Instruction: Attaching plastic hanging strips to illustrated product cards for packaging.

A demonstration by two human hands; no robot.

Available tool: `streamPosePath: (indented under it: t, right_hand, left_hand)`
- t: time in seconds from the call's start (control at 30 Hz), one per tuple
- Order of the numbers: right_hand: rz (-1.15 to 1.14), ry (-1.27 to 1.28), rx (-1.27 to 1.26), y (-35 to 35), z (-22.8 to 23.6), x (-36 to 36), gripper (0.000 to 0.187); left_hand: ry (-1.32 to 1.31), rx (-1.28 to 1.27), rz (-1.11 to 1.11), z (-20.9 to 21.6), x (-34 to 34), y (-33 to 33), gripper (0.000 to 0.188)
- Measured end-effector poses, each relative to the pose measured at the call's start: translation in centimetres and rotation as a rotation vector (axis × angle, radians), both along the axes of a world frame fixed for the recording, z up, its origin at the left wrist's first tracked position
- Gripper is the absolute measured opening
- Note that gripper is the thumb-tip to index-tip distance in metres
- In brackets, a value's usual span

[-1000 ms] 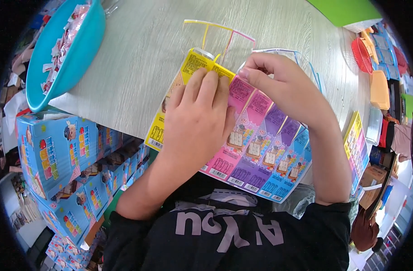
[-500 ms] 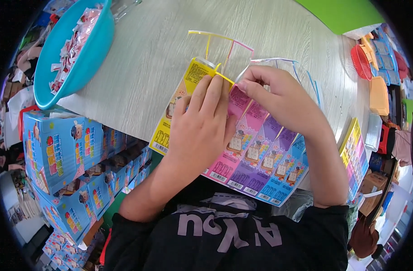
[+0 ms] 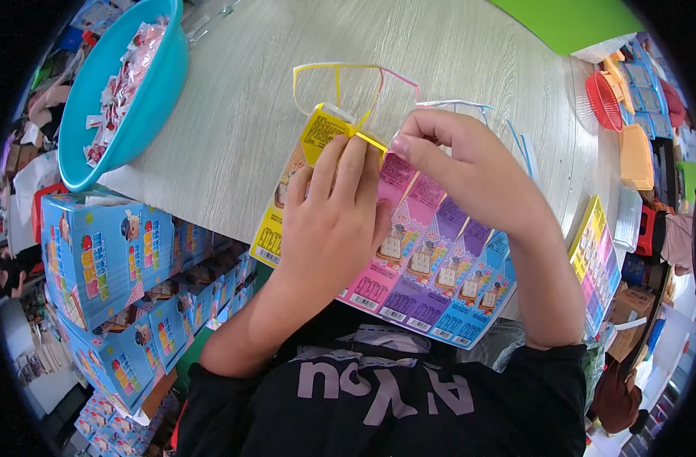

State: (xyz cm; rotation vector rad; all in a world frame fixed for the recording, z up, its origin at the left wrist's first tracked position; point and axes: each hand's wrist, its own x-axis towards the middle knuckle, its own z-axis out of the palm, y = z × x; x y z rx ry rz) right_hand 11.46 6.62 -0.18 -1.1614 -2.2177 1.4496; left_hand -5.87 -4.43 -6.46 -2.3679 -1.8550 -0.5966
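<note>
A printed die-cut card sheet point(image 3: 375, 272) with yellow, pink, purple and blue panels lies at a slant on the near edge of the table, partly under my hands. My left hand point(image 3: 329, 202) rests flat on its yellow and pink part, fingers extended toward the top edge. Beside it my right hand point(image 3: 458, 164) is closed in a pinch at the top of the pink panel, where a thin paper strip meets the sheet; its fingertips partly hide the strip. Beyond the sheet sticks out a loose ladder-like frame of narrow paper strips point(image 3: 355, 66), yellow, pink and purple-blue.
A turquoise basin point(image 3: 177, 84) of small wrapped packets stands at the far left. Blue printed boxes point(image 3: 97, 255) are stacked left of the table point(image 3: 249, 91). A green panel point(image 3: 565, 23) lies far right, with a red basket point(image 3: 605, 101) and another colourful sheet point(image 3: 596, 263) below.
The loose strip frame has shifted left and slightly nearer. My right hand has edged left, still pinching, while my left hand stays flat on the sheet.
</note>
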Motion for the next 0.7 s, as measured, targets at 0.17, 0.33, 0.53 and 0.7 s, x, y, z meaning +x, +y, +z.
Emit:
streamPosePath:
  t: [0.17, 0.33, 0.53, 0.7]
  right_hand:
    - [0.049, -0.018, -0.003, -0.5, 0.5, 0.2, 0.025]
    - [0.135, 0.052, 0.023, -0.3, 1.1, 0.7, 0.023]
    - [0.094, 0.084, -0.057, -0.1, 1.3, 1.2, 0.023]
    - [0.135, 0.062, 0.025, 0.6, 1.3, 1.3, 0.023]
  left_hand:
    - [-0.028, 0.046, -0.014, -0.3, -0.3, 0.0, 0.054]
    - [-0.236, 0.045, -0.06, 0.0, -0.8, 0.2, 0.04]
    - [-0.424, 0.077, -0.068, 0.7, -2.0, 0.1, 0.031]
    - [-0.497, 0.076, -0.018, 1.8, -3.0, 0.9, 0.03]
